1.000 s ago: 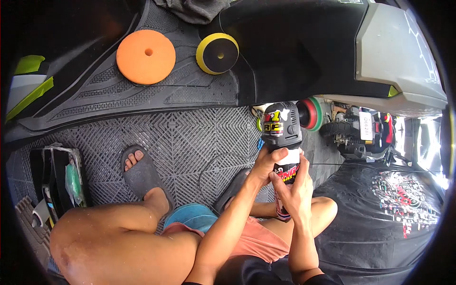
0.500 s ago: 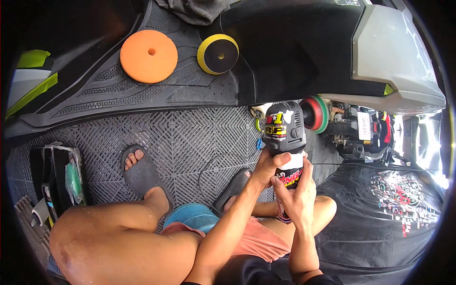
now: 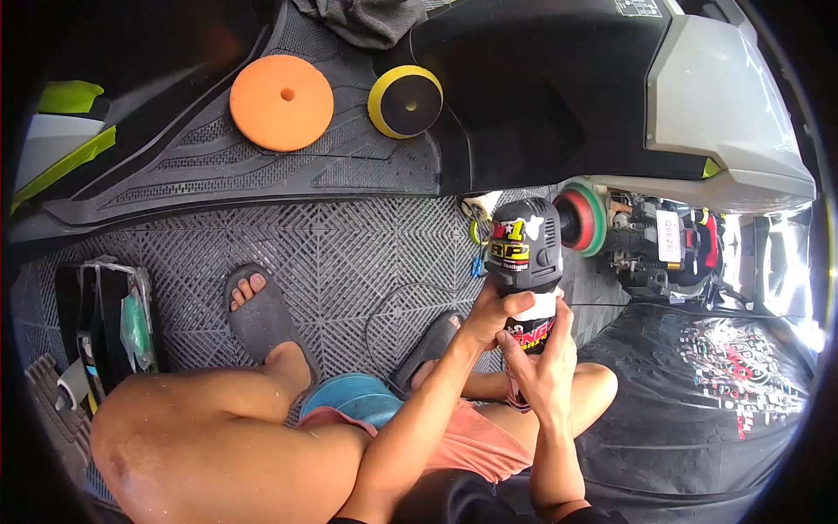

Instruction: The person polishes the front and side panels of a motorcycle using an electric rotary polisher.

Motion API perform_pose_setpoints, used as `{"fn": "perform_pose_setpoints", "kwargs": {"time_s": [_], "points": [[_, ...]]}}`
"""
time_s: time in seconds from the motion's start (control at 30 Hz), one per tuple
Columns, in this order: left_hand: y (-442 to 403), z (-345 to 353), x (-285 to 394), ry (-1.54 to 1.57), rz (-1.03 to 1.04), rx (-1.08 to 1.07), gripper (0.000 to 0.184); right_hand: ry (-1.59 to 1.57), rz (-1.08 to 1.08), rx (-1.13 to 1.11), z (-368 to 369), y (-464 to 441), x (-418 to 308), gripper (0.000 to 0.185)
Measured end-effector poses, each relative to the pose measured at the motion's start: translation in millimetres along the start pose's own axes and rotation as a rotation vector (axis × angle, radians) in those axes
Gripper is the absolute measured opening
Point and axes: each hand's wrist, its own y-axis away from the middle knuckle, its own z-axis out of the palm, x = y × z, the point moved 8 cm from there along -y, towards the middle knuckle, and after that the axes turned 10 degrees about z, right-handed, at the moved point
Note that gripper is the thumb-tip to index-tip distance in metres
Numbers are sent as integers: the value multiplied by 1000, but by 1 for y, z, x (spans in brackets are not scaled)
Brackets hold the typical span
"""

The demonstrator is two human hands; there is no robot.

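A black polisher (image 3: pixel 526 262) covered in stickers is held upright in front of me by both hands. My left hand (image 3: pixel 496 316) is closed on its body from the left, just below the wide motor head. Around the lower, stickered grip my right hand (image 3: pixel 546 360) is wrapped, thumb across the front. On the polisher's right side sits a round pad (image 3: pixel 595 218) with green and red layers, facing the scooter's underside. The fingers behind the grip are hidden.
An orange foam pad (image 3: pixel 282 105) and a smaller yellow-and-black pad (image 3: pixel 406 102) lie on the scooter's footboard (image 3: pixel 262 179). A grey cloth (image 3: pixel 371 22) is above them. A black plastic part (image 3: pixel 105 314) stands left; a black printed cover (image 3: pixel 690 402) lies right. A cord crosses the floor mat (image 3: pixel 349 253).
The polisher sits slightly lower in view, and the footboard with its pads has shifted a little rightward, as the camera moved slightly. Both hands keep the same hold.
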Motion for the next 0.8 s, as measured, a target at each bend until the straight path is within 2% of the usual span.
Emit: {"fn": "perform_pose_setpoints", "kwargs": {"time_s": [0.23, 0.8], "points": [[-3, -24, -11, 14, -55, 78, 57, -41, 45, -42, 21, -14, 21, 76], [-15, -13, -3, 46, -13, 38, 59, 24, 31, -41, 18, -21, 14, 80]]}}
